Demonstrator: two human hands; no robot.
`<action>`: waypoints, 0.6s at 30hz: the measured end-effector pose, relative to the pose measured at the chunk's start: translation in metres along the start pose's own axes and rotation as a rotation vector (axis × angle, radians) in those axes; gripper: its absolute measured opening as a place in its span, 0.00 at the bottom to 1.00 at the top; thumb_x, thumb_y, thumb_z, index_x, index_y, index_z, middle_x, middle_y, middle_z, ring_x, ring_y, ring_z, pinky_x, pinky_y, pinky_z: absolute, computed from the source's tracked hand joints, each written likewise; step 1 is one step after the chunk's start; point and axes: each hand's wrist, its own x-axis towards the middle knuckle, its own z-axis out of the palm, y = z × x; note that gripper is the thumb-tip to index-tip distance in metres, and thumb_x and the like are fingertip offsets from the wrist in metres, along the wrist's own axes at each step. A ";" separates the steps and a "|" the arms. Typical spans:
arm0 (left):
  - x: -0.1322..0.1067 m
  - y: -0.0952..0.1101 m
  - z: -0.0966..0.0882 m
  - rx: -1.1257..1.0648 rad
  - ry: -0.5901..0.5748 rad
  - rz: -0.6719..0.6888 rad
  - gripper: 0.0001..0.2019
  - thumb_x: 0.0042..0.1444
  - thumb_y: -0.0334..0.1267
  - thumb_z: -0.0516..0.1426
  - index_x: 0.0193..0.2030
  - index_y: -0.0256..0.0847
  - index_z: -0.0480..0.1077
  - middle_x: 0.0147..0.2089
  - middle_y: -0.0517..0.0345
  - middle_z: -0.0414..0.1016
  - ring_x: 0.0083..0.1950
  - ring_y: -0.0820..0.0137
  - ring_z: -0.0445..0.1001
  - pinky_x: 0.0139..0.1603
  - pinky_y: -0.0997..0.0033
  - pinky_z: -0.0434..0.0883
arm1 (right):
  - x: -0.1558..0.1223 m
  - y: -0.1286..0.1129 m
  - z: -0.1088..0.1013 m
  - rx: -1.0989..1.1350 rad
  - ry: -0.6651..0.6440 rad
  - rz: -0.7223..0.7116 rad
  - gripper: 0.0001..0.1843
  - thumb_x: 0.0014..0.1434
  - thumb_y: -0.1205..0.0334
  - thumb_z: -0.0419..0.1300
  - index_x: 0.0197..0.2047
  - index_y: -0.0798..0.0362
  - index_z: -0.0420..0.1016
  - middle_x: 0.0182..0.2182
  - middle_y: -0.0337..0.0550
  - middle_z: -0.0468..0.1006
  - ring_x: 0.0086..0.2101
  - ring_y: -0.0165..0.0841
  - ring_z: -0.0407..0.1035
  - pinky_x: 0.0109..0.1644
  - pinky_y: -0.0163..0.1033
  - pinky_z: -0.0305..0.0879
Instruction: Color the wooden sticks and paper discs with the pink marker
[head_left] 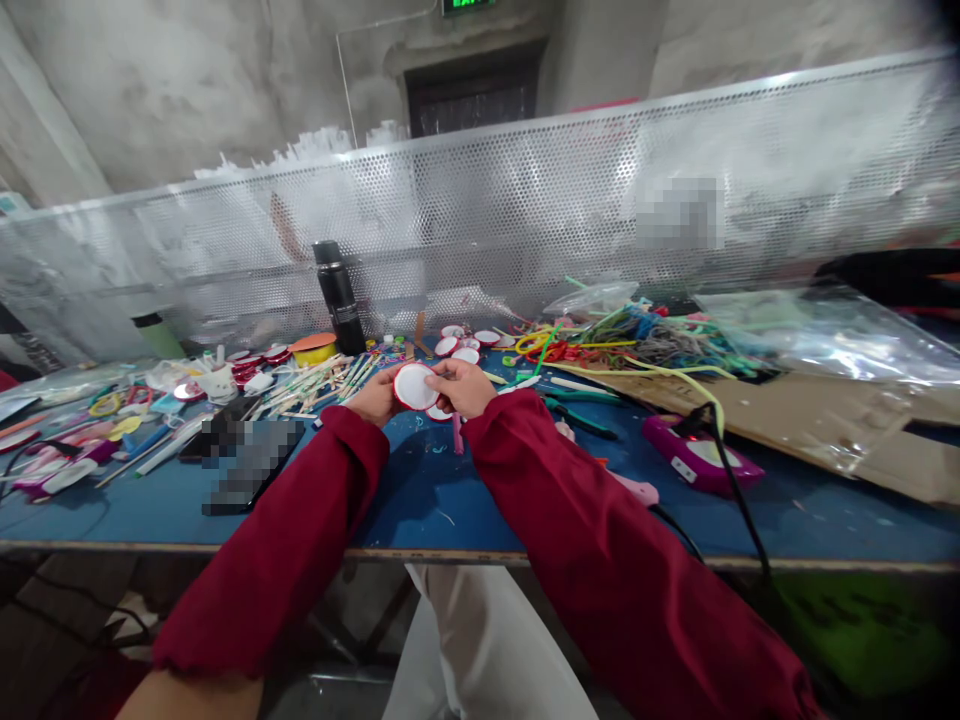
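Observation:
Both my arms in dark red sleeves reach over a blue table. My left hand and my right hand are closed together on a round white disc with a red rim, held upright a little above the table. A second red-rimmed disc shows just below my right hand, and a pink stick hangs or lies under it. More red-rimmed discs lie on the table just beyond my hands.
A black flask stands at the back by a perforated metal screen. Coloured pipe cleaners, green pliers, a purple glue gun with cord, cardboard, sticks and a yellow tape roll crowd the table.

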 end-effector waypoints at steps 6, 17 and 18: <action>0.000 0.016 -0.004 -0.078 0.096 0.017 0.16 0.44 0.46 0.70 0.37 0.39 0.78 0.31 0.56 0.79 0.29 0.71 0.74 0.29 0.72 0.70 | 0.000 0.004 -0.002 -0.217 0.149 -0.137 0.02 0.60 0.64 0.62 0.37 0.51 0.74 0.18 0.30 0.73 0.19 0.27 0.69 0.25 0.32 0.65; -0.005 0.025 -0.005 -0.053 0.138 0.061 0.15 0.39 0.42 0.72 0.29 0.38 0.74 0.28 0.61 0.75 0.29 0.74 0.72 0.30 0.73 0.69 | 0.003 0.013 -0.003 -0.431 0.273 -0.348 0.02 0.58 0.63 0.62 0.36 0.52 0.76 0.29 0.40 0.81 0.32 0.33 0.76 0.37 0.36 0.70; -0.005 0.024 -0.005 -0.047 0.134 0.066 0.15 0.39 0.42 0.72 0.29 0.38 0.74 0.28 0.62 0.75 0.29 0.74 0.72 0.30 0.73 0.69 | 0.002 0.013 -0.002 -0.437 0.277 -0.344 0.02 0.58 0.63 0.62 0.35 0.52 0.76 0.29 0.40 0.81 0.32 0.33 0.76 0.37 0.36 0.70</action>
